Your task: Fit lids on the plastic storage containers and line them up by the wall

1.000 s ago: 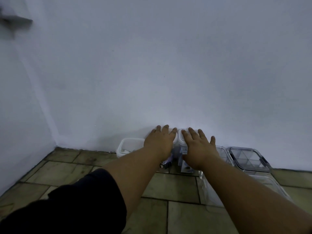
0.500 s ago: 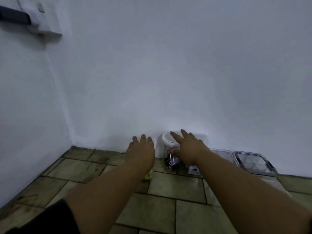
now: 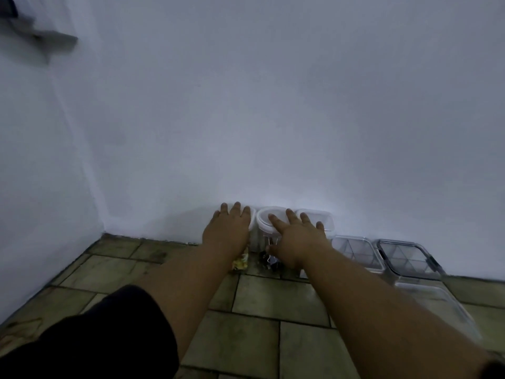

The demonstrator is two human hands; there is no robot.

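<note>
one wide-angle camera, worn on the person's head, looks forward and down along both outstretched forearms. the white wall (image 3: pixel 273 105) fills the upper two thirds of the frame, with the room corner running down the left side; the tiled floor (image 3: pixel 259 296) takes the lower third. the left hand (image 3: pixel 228 232) and right hand (image 3: pixel 296 239) sit just below centre, at the far end of the arms. it is the only view.

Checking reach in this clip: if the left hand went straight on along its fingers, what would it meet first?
Probably the wall, just beyond the fingertips. The left hand lies flat on a container at the wall's foot; the gap is unclear.
</note>
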